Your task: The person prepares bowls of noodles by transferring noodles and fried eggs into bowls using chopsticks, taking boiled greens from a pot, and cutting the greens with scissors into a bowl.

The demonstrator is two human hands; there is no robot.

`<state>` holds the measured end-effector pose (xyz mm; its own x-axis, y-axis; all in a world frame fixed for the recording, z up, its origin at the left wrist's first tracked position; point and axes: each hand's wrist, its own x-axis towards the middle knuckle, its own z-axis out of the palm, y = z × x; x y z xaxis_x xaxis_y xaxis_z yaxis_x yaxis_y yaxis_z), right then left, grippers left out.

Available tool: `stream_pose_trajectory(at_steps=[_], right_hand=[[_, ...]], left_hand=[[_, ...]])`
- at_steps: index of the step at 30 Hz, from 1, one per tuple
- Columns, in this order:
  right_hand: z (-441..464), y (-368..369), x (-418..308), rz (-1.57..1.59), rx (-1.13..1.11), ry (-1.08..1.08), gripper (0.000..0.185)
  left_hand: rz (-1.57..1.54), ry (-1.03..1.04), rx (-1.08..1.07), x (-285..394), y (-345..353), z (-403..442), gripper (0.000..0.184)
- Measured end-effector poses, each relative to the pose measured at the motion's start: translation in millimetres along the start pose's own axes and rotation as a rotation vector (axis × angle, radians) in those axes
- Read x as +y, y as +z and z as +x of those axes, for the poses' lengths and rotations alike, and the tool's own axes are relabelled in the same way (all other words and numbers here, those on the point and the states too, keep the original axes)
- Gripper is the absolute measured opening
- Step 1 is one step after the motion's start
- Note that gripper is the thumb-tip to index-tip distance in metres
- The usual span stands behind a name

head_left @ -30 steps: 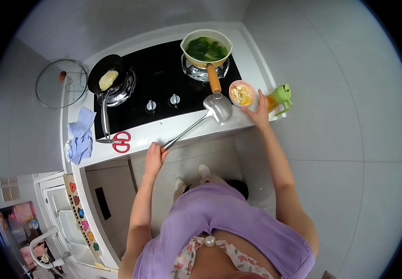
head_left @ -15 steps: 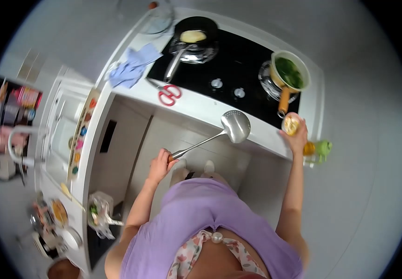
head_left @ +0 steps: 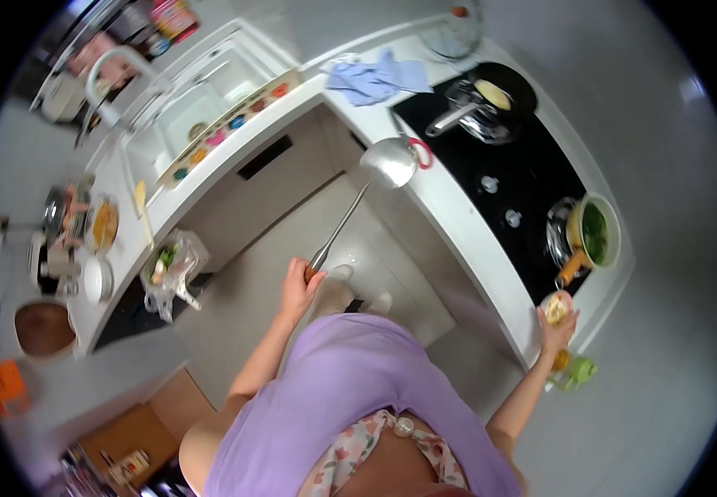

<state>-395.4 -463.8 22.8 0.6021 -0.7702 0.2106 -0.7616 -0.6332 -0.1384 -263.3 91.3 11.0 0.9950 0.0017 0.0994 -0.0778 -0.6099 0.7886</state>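
Note:
My left hand (head_left: 299,291) is closed round the wooden grip of a metal skimmer (head_left: 388,162). The skimmer points up and away from me, its round head over the counter edge and partly covering scissors with red handles (head_left: 422,154). At the far right, my right hand (head_left: 556,333) is wrapped round a small bowl (head_left: 557,308) with pale bits in it. That bowl is at the counter's right end, just below a pale yellow saucepan (head_left: 577,224) with a wooden handle. Green leaves in liquid fill the saucepan.
A frying pan (head_left: 520,87) with a pale, flat piece of food stands on the far burner of the black hob (head_left: 458,170). Nearby lies a blue cloth (head_left: 375,80). A sink (head_left: 184,116) is at the left; a green-topped bottle (head_left: 578,373) stands by my right hand.
My view has turned to the left, so the hob now appears further right and more of the left counter shows. The skimmer's head has swung left, towards the scissors. Both hands keep their holds.

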Motion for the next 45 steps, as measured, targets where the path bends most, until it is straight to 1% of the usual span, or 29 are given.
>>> stream_pose_trajectory(at_steps=[1, 2, 5, 6, 7, 8, 10, 12, 14, 16, 18, 22, 23, 26, 29, 30, 31, 32, 33, 34, 35, 37, 38, 39, 40, 42, 43, 44, 45], right_hand=[[0, -2, 0, 0.03, -0.058, 0.06, 0.113], [0, 7, 7, 0.056, 0.038, 0.009, 0.119], [1, 3, 4, 0.005, -0.026, 0.064, 0.119], [8, 17, 19, 0.02, -0.001, 0.01, 0.119], [3, 10, 9, -0.03, -0.006, 0.053, 0.116], [5, 20, 19, -0.107, 0.03, 0.028, 0.114], [1, 19, 17, -0.173, -0.018, 0.078, 0.113], [-16, -2, -5, -0.234, -0.062, 0.147, 0.113], [-18, 24, 13, -0.313, 0.042, 0.131, 0.113], [-20, 29, 20, -0.353, 0.118, 0.106, 0.113], [-24, 23, 11, -0.35, 0.163, 0.073, 0.113], [-23, 29, 9, -0.33, 0.204, 0.094, 0.113], [-22, 39, 16, -0.275, 0.278, 0.057, 0.114], [-27, 34, 3, -0.326, 0.288, 0.077, 0.115], [-35, 27, -5, -0.369, 0.272, 0.097, 0.117], [-38, 20, -9, -0.375, 0.222, 0.111, 0.117], [-40, 13, -21, -0.384, 0.173, 0.135, 0.117], [-42, 5, -29, -0.395, 0.126, 0.17, 0.117], [-42, 3, -28, -0.397, 0.158, 0.152, 0.117], [-43, 3, -25, -0.403, 0.189, 0.139, 0.117], [-45, 4, -22, -0.377, 0.261, 0.11, 0.115], [-57, -12, -37, -0.272, 0.386, 0.083, 0.108], [-63, -27, -56, -0.193, 0.447, 0.08, 0.103], [-65, -38, -69, -0.156, 0.521, 0.071, 0.096], [-65, -48, -80, -0.124, 0.595, 0.055, 0.088], [-55, -81, -110, -0.018, 0.622, 0.02, 0.078], [-46, -97, -121, 0.027, 0.659, -0.003, 0.074], [-35, -111, -132, 0.075, 0.689, -0.038, 0.071], [-27, -127, -145, 0.107, 0.694, -0.045, 0.069]], left_hand=[[-0.002, 0.005, 0.04, -3, -2, 0, 0.031], [-0.016, -0.004, 0.078, -4, -6, 1, 0.03], [-0.035, -0.059, 0.219, -5, -25, 3, 0.029], [-0.037, -0.091, 0.264, -3, -33, 3, 0.029], [-0.042, -0.116, 0.303, -4, -42, 3, 0.029], [-0.016, -0.166, 0.377, -7, -49, 1, 0.029], [0.028, -0.247, 0.505, -15, -66, 3, 0.029], [0.147, -0.263, 0.645, -38, -87, 10, 0.03], [0.232, -0.351, 0.745, -54, -117, 24, 0.032], [0.421, -0.356, 0.781, -90, -148, 38, 0.033], [0.51, -0.409, 0.809, -118, -175, 55, 0.033], [0.532, -0.543, 0.771, -179, -212, 88, 0.034], [0.542, -0.565, 0.76, -185, -217, 96, 0.034], [0.557, -0.583, 0.709, -221, -222, 115, 0.035], [0.587, -0.598, 0.66, -234, -225, 129, 0.035], [0.598, -0.598, 0.635, -239, -225, 132, 0.035], [0.616, -0.609, 0.592, -249, -226, 135, 0.034], [0.855, -0.522, 0.417, -275, -228, 136, 0.033], [0.772, -0.516, 0.476, -276, -227, 135, 0.032], [0.747, -0.539, 0.457, -283, -229, 136, 0.031], [0.707, -0.517, 0.502, -287, -227, 135, 0.032], [0.84, -0.479, 0.397, -308, -228, 134, 0.032], [0.827, -0.39, 0.442, -319, -228, 132, 0.032], [0.842, -0.444, 0.423, -317, -228, 134, 0.032], [0.746, -0.504, 0.494, -307, -225, 135, 0.03], [0.791, -0.544, 0.388, -298, -229, 139, 0.028], [0.768, -0.494, 0.424, -291, -228, 138, 0.032], [0.744, -0.565, 0.46, -282, -228, 140, 0.038], [0.732, -0.571, 0.476, -282, -229, 139, 0.041]])
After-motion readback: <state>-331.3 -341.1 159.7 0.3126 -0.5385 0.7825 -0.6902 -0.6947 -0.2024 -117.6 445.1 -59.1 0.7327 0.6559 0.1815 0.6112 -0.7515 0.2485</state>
